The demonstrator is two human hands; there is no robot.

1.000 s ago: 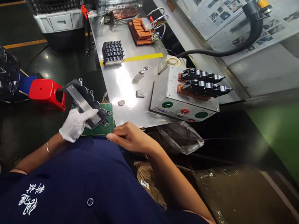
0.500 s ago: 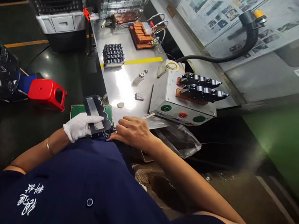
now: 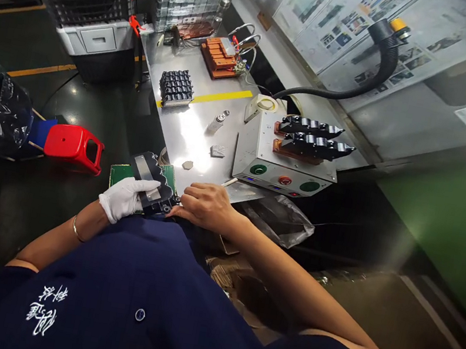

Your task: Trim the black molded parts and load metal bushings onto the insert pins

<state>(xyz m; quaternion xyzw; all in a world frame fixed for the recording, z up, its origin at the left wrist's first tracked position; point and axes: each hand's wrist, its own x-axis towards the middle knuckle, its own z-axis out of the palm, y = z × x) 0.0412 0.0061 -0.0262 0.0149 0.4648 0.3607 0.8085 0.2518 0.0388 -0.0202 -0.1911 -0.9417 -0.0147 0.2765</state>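
Observation:
In my left hand (image 3: 122,198), covered by a white glove, is a black scalloped part (image 3: 154,182) with a flat silvery strip along it. The thumb lies across the strip, and the other fingers are hidden underneath. My bare right hand (image 3: 206,206) is curled at the near right end of this part, with thumb and fingertips close together beside its small ring-like ends. Whether they pinch the part itself or some small piece cannot be made out. Behind the part a green board (image 3: 121,172) shows.
On the metal table (image 3: 165,121) are a block of black ridged parts (image 3: 176,87), an orange fixture (image 3: 220,56), a small bottle (image 3: 218,121) and a grey pad (image 3: 218,151). A white control box (image 3: 273,163) carries black parts on top. A red stool (image 3: 72,147) stands left.

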